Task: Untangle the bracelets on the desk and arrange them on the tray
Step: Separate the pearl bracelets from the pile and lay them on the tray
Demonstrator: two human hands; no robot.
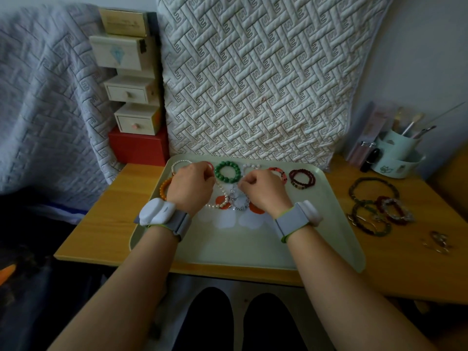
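Here, seen from the head camera, the left hand (190,185) and right hand (263,190) hover over a pale green tray (329,239) on the wooden worktop (405,269), each with fingers curled, pinching a tangle of a pearl strand (219,204) and a silver chain (239,198). A green bead bracelet (227,172) and a dark red bracelet (302,178) lie along the tray's far edge, while a tangled bracelet pile (377,209) sits on the worktop right of the tray.

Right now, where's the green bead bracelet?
In the head view, the green bead bracelet lies in the tray's back row, near centre, just beyond and between the left hand and right hand.
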